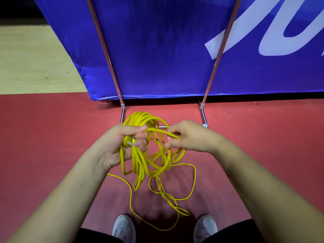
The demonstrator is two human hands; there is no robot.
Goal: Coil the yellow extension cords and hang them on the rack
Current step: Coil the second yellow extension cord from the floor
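A yellow extension cord point(140, 160) hangs in several loops from my left hand point(122, 139), which grips the bundle together with the plug, whose metal prongs point(132, 141) show between the fingers. My right hand point(185, 135) pinches one strand of the same cord and holds it across the top of the coil. Loose loops of the cord point(175, 197) trail down onto the red floor between my feet. The metal rack point(204, 100) stands just beyond my hands, its two poles rising up and its base bar partly hidden behind the coil.
A blue banner point(166, 50) with white lettering hangs behind the rack's poles. The floor point(52, 128) is red here and pale wood point(31, 64) at the far left. My grey shoes point(123, 227) stand at the bottom edge.
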